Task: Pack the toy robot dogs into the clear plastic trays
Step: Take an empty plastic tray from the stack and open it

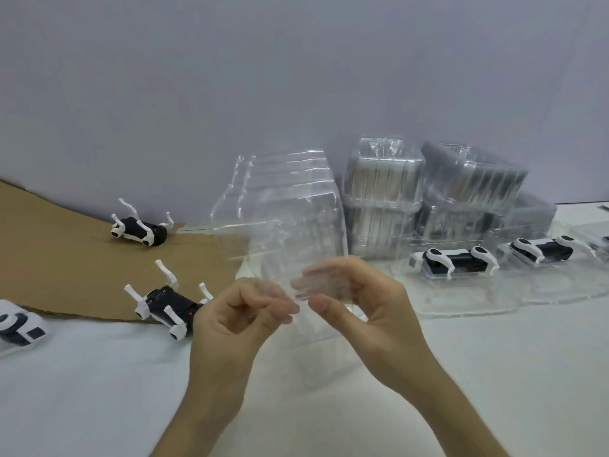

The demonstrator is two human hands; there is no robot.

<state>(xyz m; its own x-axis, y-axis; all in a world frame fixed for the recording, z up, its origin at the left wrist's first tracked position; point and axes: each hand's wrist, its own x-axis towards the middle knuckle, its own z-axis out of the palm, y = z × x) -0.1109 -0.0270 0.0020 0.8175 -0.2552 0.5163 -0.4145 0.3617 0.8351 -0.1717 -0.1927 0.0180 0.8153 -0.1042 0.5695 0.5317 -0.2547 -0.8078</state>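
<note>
1. Hands both up at mid-frame, each pinching the held tray (283, 222), a clear plastic piece lifted off the table (99, 390), btwn the person & the grey wall (296, 77).
2. Left hand (235, 313): fingers curled in, thumb & fingertips nipped on the tray's lower left edge.
3. Right hand (362, 301): thumb in front, fingers (316, 280) behind the plastic, seen blurred thru it, pinching the lower right edge.
4. Held tray stands roughly upright. Ridged lines near its top look like several nested pcs, count can't tell.
5. Near dog (168, 308): black body, white legs, on its back w/ legs up, at front edge of the cardboard sheet (49, 258), just left of the left hand. Touching or not, can't tell.
6. Far dog (140, 230): also on its back on the cardboard, close to the wall.
7. Third dog (19, 324): at left frame edge, partly cut off, blurred.
8. Right side: first packed dog (454, 260) & second packed dog (540, 250), each lying flat in its own clear tray, side by side on the table.
9. Left tray stack (382, 192) & right tray stack (471, 179): nested clear trays piled behind the packed dogs, against the wall.
</note>
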